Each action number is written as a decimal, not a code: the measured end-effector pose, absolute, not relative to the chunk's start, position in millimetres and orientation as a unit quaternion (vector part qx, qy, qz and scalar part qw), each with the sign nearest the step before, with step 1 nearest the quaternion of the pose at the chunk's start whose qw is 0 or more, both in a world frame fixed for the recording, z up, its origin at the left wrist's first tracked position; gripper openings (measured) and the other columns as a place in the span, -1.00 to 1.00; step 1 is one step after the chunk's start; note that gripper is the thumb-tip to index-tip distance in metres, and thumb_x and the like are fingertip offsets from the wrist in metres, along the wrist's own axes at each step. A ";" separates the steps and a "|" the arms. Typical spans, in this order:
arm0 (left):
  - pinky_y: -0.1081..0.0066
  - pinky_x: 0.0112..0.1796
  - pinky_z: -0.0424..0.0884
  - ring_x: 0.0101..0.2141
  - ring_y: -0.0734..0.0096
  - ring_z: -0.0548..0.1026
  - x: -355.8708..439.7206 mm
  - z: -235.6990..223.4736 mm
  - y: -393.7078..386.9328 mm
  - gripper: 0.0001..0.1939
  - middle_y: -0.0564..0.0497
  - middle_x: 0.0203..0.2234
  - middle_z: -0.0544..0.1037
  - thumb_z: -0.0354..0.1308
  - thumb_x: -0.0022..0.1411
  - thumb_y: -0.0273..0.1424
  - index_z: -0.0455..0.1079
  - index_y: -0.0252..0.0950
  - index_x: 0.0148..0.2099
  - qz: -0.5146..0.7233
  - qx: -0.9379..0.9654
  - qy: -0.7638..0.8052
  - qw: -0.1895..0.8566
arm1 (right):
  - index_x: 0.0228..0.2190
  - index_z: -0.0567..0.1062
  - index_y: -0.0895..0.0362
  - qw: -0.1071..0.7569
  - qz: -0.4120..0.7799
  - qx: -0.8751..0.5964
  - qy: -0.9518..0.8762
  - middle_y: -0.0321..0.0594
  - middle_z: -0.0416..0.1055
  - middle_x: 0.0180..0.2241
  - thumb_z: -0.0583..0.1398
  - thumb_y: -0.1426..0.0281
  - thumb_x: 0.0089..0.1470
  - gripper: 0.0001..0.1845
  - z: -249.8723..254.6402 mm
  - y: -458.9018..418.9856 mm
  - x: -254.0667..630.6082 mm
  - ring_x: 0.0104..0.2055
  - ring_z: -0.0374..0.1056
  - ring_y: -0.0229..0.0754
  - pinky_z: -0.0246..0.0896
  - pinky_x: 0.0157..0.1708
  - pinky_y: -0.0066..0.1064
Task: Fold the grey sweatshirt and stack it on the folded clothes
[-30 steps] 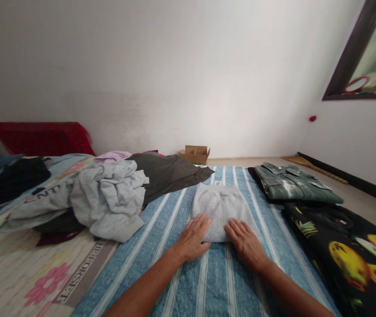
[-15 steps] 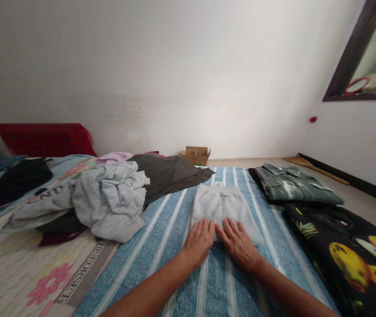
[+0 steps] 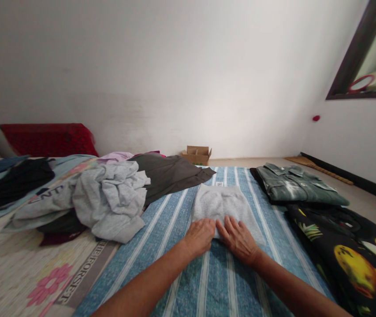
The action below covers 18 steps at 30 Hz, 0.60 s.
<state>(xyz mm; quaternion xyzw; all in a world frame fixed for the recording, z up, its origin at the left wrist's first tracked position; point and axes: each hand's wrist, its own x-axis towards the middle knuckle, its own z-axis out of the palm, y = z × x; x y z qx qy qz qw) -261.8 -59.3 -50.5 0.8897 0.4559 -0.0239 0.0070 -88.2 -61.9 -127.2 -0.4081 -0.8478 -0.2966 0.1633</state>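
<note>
A light grey folded garment, perhaps sweatpants or a sweatshirt, lies flat on the blue striped sheet. At the near left part of its edge is my left hand, its fingers curled down and closed on the cloth. My right hand rests flat beside it, fingers stretched forward and slightly apart on the garment. The thumbs almost meet near the middle of that edge. Where my fingertips press into the fabric is partly hidden.
To the left is a crumpled grey top with dark lettering, next to dark grey trousers. Folded at right are a green collared garment and a black fruit-print garment. A small cardboard box stands by the wall.
My left fingers have curled in at the garment's near edge, where they lay flatter before. My right hand has barely moved. The view has shifted slightly.
</note>
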 end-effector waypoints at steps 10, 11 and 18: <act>0.01 0.19 -0.11 0.15 0.08 0.20 -272.1 -32.9 -65.8 -0.45 -0.17 0.11 0.32 -0.10 0.07 -0.61 0.23 -0.30 0.14 0.130 0.874 0.469 0.010 | -0.03 0.31 0.16 0.104 -0.219 -0.411 -0.879 -0.10 0.40 -0.29 -0.01 0.53 0.19 -0.69 -69.8 -48.2 -85.1 -0.36 0.32 -0.15 0.22 -0.40 -0.35; -0.02 0.20 -0.20 0.20 0.08 0.12 -273.9 -30.7 -73.1 -0.44 -0.16 0.17 0.25 -0.10 0.10 -0.59 0.20 -0.30 0.18 0.174 0.861 0.479 -0.009 | -0.05 0.32 0.15 0.099 -0.209 -0.417 -0.879 -0.11 0.40 -0.30 -0.01 0.52 0.20 -0.71 -59.4 -45.9 -85.3 -0.37 0.33 -0.15 0.21 -0.41 -0.36; 0.13 0.13 0.17 0.09 0.12 0.31 -271.1 -49.9 -115.9 -0.62 -0.14 0.03 0.42 0.02 0.18 -0.35 0.34 -0.28 0.05 0.416 0.707 0.527 0.223 | -0.13 0.31 0.12 0.081 -0.146 -0.463 -0.870 -0.16 0.45 -0.33 0.00 0.49 0.19 -0.79 27.9 -25.6 -102.0 -0.39 0.39 -0.16 0.15 -0.45 -0.44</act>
